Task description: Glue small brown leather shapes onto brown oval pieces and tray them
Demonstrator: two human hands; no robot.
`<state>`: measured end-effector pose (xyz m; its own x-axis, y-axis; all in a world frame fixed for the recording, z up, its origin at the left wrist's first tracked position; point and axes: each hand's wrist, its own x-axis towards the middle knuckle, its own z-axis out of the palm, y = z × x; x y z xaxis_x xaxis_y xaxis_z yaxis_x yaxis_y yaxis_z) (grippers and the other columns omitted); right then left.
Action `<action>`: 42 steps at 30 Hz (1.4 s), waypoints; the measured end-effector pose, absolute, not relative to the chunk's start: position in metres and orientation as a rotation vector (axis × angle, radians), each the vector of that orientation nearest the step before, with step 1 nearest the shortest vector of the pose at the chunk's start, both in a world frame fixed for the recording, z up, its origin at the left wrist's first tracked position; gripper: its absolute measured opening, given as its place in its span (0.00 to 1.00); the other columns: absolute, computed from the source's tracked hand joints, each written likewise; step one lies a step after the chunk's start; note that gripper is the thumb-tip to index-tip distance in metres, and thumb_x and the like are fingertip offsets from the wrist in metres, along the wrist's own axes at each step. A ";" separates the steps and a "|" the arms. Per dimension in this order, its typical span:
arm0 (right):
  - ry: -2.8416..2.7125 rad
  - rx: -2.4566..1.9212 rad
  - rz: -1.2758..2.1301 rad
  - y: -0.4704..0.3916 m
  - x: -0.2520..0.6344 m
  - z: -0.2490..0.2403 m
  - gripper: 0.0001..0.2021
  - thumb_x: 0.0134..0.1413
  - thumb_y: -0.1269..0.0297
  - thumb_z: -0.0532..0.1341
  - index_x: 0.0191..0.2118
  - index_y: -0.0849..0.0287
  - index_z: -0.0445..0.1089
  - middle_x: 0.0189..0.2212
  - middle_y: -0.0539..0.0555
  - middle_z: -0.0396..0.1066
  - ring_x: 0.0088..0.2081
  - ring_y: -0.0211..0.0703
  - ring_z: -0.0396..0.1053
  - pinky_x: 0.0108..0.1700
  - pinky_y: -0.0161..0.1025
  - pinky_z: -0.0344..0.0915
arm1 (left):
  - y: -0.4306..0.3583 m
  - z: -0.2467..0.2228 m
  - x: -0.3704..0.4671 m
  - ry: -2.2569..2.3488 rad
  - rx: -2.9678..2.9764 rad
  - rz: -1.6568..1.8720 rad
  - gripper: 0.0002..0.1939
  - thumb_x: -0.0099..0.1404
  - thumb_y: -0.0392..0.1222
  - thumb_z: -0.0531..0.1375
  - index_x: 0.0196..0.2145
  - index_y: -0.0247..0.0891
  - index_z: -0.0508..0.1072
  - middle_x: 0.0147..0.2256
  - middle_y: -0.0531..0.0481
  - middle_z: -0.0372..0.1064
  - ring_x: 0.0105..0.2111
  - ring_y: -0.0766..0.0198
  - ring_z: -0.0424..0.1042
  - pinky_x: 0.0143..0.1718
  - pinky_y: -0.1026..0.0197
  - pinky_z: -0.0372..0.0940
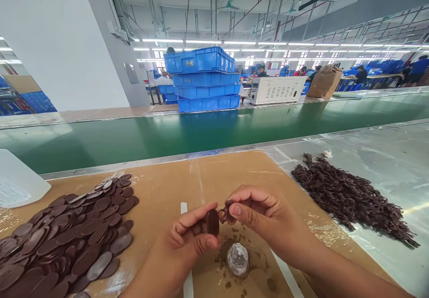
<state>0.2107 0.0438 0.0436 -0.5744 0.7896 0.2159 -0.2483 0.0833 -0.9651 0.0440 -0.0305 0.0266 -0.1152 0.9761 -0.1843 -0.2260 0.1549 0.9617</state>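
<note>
My left hand [191, 233] pinches a dark brown oval disc [212, 222] upright between thumb and fingers. Close beside it, my right hand [258, 211] grips a small dark brown branched piece [225, 212], which reaches toward the disc's edge; whether the two touch I cannot tell. Below the hands stands a small clear cup [237, 259] with whitish residue, among dark wet spots on the brown board [161, 208]. A heap of similar oval discs [83, 231] lies to the left. On the right is a pile of dark branched pieces [351, 195].
Beyond the board runs a green conveyor belt [150, 132]. Stacked blue crates [204, 80], a white metal box [278, 90] and a brown paper bag [325, 81] stand past it. A translucent white container [20, 179] is at the left edge. People work in the distance.
</note>
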 end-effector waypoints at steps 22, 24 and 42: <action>-1.944 -0.500 1.133 0.036 0.211 0.044 0.04 0.54 0.68 0.63 0.34 0.55 0.75 0.29 0.50 0.74 0.33 0.38 0.70 0.37 0.35 0.66 | -0.027 0.025 0.046 1.131 0.762 1.328 0.22 0.41 0.36 0.73 0.38 0.46 0.79 0.32 0.52 0.77 0.32 0.64 0.74 0.37 0.65 0.67; -1.974 -0.481 1.088 0.035 0.211 0.045 0.04 0.55 0.69 0.62 0.35 0.55 0.74 0.29 0.49 0.74 0.33 0.37 0.70 0.37 0.34 0.66 | -0.028 0.025 0.046 1.163 0.770 1.329 0.22 0.42 0.36 0.72 0.39 0.44 0.79 0.31 0.52 0.77 0.31 0.64 0.73 0.36 0.65 0.67; -2.080 -0.515 1.004 0.032 0.209 0.048 0.06 0.57 0.73 0.58 0.32 0.59 0.72 0.29 0.51 0.72 0.33 0.36 0.69 0.36 0.33 0.65 | -0.030 0.029 0.050 1.180 0.736 1.361 0.20 0.42 0.33 0.71 0.36 0.37 0.78 0.26 0.50 0.76 0.24 0.68 0.72 0.31 0.68 0.67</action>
